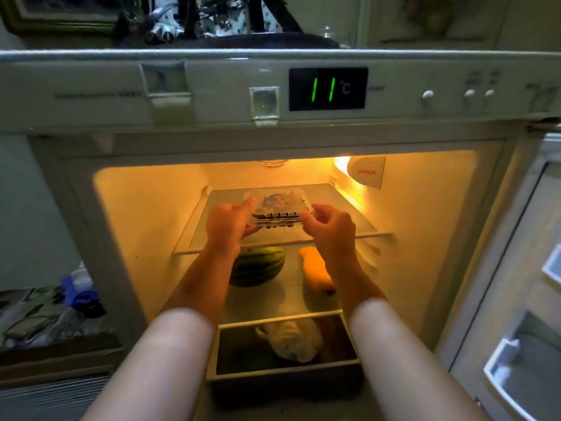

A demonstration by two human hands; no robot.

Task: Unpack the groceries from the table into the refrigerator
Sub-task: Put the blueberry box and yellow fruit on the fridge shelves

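A: In the head view, what do the hands hold?

B: Both arms reach into the open fridge (136, 208). The left hand (226, 224) and the right hand (329, 227) hold a clear clamshell box (277, 206) between them, one at each near corner. The left thumb lies along the box's left edge with the fingers curled under it. The right thumb and fingers pinch the right corner.

A: Where is the box?

B: Over the top glass shelf (343, 214), about mid-width. Whether it rests on the glass or is just above it cannot be told. It has a dark blue label on the lid, and dark contents show through its front wall.

A: What else is in the fridge?

B: On the shelf below, a striped watermelon (261, 267) sits left of centre, partly behind the left forearm. An orange-yellow fruit (315, 271) lies to its right, apart from it. Under that, the drawer (285, 378) is pulled out and holds a pale bagged item (290, 338).

A: And around it?

B: The display (328, 89) on the panel above reads 11 °C in green. The lamp glows at the upper right of the cavity beside a red brand mark. The door (516, 344) stands open at the right, with its white bins showing.
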